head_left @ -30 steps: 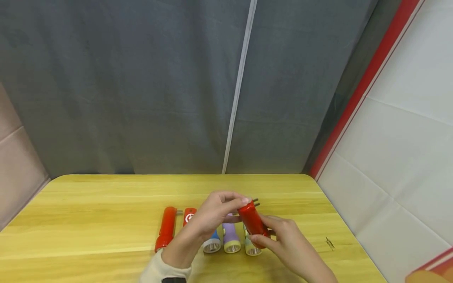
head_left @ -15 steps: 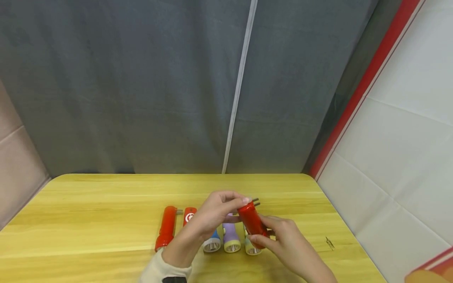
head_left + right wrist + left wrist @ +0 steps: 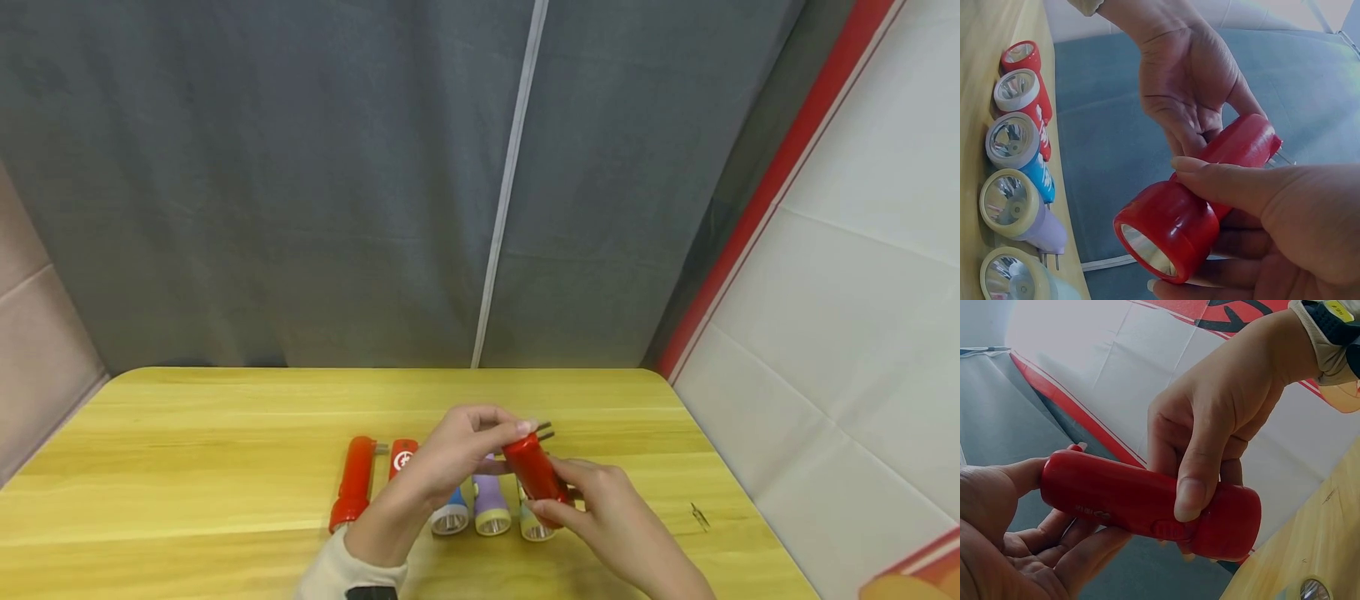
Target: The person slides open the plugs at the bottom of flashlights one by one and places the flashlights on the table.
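Note:
A red flashlight (image 3: 536, 472) with two metal plug prongs at its tail is held tilted above the table. My left hand (image 3: 465, 450) grips the tail end, thumb close to the prongs. My right hand (image 3: 607, 504) pinches the body near the wider head, its thumb (image 3: 1229, 184) lying across the neck in the right wrist view. There the clear lens and reflector (image 3: 1147, 250) face down to the left. In the left wrist view, the right thumb (image 3: 1192, 494) presses beside a button on the flashlight (image 3: 1141, 500), whose white print is too small to read.
Several flashlights lie in a row on the wooden table (image 3: 225, 442): red (image 3: 354, 479), red with white print (image 3: 402, 457), blue (image 3: 452, 517), purple (image 3: 491, 504) and pale green (image 3: 534, 528). My left forearm partly covers some. A small thin item or mark (image 3: 699, 516) sits at right.

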Motion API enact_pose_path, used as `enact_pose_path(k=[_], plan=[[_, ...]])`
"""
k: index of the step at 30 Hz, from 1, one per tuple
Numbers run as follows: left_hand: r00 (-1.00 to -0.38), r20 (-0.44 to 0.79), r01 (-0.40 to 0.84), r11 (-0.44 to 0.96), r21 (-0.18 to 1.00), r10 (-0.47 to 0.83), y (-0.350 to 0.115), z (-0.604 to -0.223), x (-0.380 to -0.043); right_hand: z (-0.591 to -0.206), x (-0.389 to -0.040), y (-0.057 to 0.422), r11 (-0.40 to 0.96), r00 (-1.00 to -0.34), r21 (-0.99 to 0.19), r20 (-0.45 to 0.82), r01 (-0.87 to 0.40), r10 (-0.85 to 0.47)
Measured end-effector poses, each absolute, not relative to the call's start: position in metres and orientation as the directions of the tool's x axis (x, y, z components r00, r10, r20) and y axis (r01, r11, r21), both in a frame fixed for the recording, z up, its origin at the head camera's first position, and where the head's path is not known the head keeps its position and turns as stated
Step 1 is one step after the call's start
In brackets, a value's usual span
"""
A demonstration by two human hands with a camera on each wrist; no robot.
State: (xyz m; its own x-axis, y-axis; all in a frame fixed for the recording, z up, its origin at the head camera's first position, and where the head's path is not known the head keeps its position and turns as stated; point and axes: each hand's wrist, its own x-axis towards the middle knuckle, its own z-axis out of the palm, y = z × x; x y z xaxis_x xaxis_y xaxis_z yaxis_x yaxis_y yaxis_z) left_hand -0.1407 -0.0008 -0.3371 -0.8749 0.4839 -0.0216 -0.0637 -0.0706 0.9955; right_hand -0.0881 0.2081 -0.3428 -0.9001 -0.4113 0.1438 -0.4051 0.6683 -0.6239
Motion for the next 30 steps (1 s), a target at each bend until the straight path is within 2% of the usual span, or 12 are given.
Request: enact_pose_path(k=[10,22,30], plan=[[-0.886,-0.026,-0.069,-0.076,0.995,0.463,0.001,-0.338,-0.14,-0.343,-0.089,0.208,0.684,-0.907,-0.61,0.158,-0.4,-0.39],[-0.89,-0.003,-0.06,-0.111,0.992,0.456,0.001,-0.342,-0.14,-0.344,-0.094,0.204,0.716,-0.938,-0.613,0.138,-0.334,-0.319],[-0.91,0.001,-0.014,-0.035,0.999,0.414,0.003,-0.349,-0.142,-0.345,-0.098,0.203,0.737,-0.951,-0.606,0.128,-0.3,-0.282]])
